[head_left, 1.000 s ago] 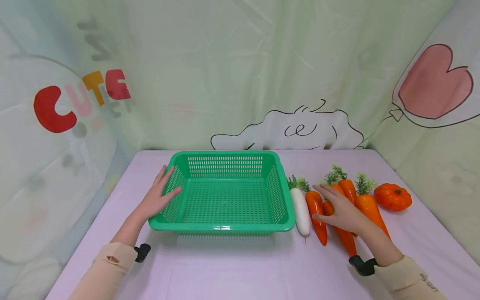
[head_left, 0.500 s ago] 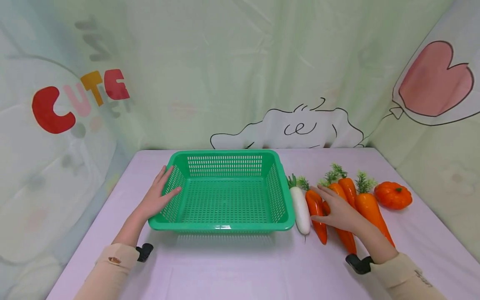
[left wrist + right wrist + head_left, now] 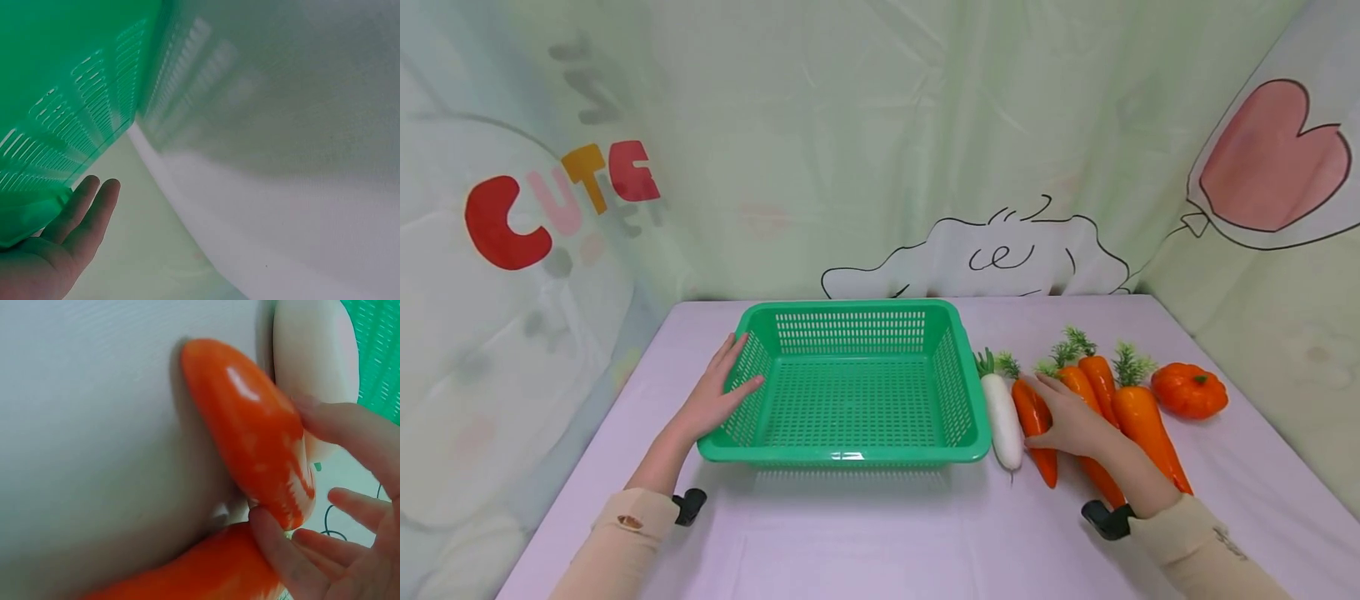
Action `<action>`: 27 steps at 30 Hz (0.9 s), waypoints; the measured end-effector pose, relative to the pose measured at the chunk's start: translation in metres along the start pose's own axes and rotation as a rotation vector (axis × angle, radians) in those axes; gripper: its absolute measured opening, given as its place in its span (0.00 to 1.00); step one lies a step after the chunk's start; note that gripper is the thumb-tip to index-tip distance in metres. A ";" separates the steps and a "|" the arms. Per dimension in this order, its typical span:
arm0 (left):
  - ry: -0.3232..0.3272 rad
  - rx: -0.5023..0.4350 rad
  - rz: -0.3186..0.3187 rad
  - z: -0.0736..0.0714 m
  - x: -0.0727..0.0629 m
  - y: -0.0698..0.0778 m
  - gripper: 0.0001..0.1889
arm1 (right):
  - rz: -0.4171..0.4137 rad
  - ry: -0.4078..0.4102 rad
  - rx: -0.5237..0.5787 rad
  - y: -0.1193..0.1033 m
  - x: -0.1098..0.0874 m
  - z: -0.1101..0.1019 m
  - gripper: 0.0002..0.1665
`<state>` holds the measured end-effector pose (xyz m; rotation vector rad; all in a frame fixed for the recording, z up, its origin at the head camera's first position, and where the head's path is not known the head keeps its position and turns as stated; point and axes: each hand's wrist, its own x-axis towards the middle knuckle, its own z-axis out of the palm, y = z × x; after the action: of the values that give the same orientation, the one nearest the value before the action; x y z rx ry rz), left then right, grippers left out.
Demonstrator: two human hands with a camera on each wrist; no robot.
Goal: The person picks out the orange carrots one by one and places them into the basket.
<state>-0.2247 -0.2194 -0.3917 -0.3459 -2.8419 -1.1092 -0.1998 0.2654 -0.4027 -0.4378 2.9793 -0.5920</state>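
Observation:
My left hand [image 3: 711, 402] rests against the left rim of a green plastic basket [image 3: 850, 455], fingers straight and thumb over the inner side. In the left wrist view, two straight fingertips [image 3: 107, 194] show beside the slotted basket wall. To the basket's right, my right hand [image 3: 1072, 422] is round an orange carrot [image 3: 1043, 467] lying on the table. The right wrist view shows the thumb at one side of that carrot and a fingertip at the other, in a pinch. A white radish [image 3: 1003, 425] lies between it and the basket.
Several more orange carrots [image 3: 1142, 421] with green tops lie right of the right hand, partly under it. An orange pumpkin [image 3: 1189, 392] sits at the far right. A printed curtain [image 3: 760, 167] hangs behind the pale table [image 3: 850, 542].
My right hand has lowered and moved slightly left, its thumb and fingers closing round the carrot. The left hand and basket have stayed in place.

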 end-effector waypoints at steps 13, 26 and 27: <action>0.004 0.004 -0.006 0.000 -0.004 0.002 0.38 | 0.029 -0.026 -0.054 -0.003 0.008 0.005 0.53; 0.005 0.042 0.000 -0.002 -0.004 0.007 0.38 | 0.093 -0.044 -0.043 -0.004 0.013 0.005 0.57; 0.005 0.042 -0.003 -0.002 -0.004 0.007 0.38 | 0.096 -0.051 -0.043 -0.004 0.013 0.005 0.58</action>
<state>-0.2187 -0.2165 -0.3862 -0.3359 -2.8576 -1.0477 -0.2110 0.2566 -0.4060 -0.3056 2.9494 -0.5016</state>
